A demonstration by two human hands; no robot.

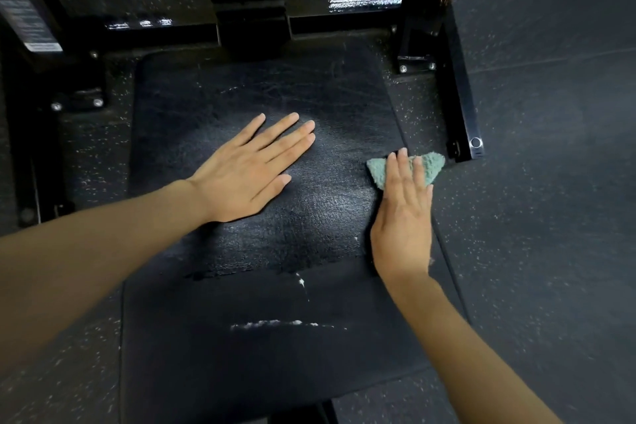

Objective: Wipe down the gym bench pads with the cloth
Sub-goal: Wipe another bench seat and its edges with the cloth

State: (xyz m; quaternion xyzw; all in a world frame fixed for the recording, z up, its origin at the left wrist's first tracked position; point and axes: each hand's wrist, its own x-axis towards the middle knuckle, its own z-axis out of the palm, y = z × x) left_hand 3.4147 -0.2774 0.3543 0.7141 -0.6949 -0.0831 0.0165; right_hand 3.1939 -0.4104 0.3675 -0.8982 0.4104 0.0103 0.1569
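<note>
A black padded bench fills the middle of the view, in two parts: a far pad point(261, 93) and a near pad point(241, 348), with a seam between them. My left hand point(247, 167) lies flat with straight fingers on the far pad. My right hand point(404, 213) presses a small teal cloth point(428, 165) flat against the far pad's right edge, fingers straight over it. White streaks point(282, 323) mark the near pad.
The bench's black steel frame point(457, 86) runs along the right side and across the back, with bolted feet on both sides. A label plate point(20, 7) is at the top left. Speckled dark rubber floor point(550, 182) lies all around.
</note>
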